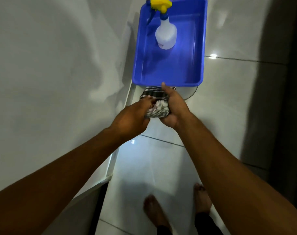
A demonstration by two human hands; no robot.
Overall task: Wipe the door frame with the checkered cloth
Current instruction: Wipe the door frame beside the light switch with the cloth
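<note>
The black-and-white checkered cloth point(158, 106) is bunched up between both my hands, just in front of the near edge of a blue tub. My right hand point(174, 107) cups the cloth from the right and below, thumb pointing up. My left hand point(135, 116) pinches its left side with the fingertips. A white panel point(51, 73), either door or wall, fills the left side, and its narrow white edge point(113, 160) runs down to the floor beside my left forearm.
A blue plastic tub point(198, 53) sits on the glossy tiled floor point(229, 99) ahead, with a white spray bottle point(166, 35) with a yellow and blue trigger standing in it. My bare feet point(154, 211) are at the bottom. A dark vertical surface point(288, 116) borders the right.
</note>
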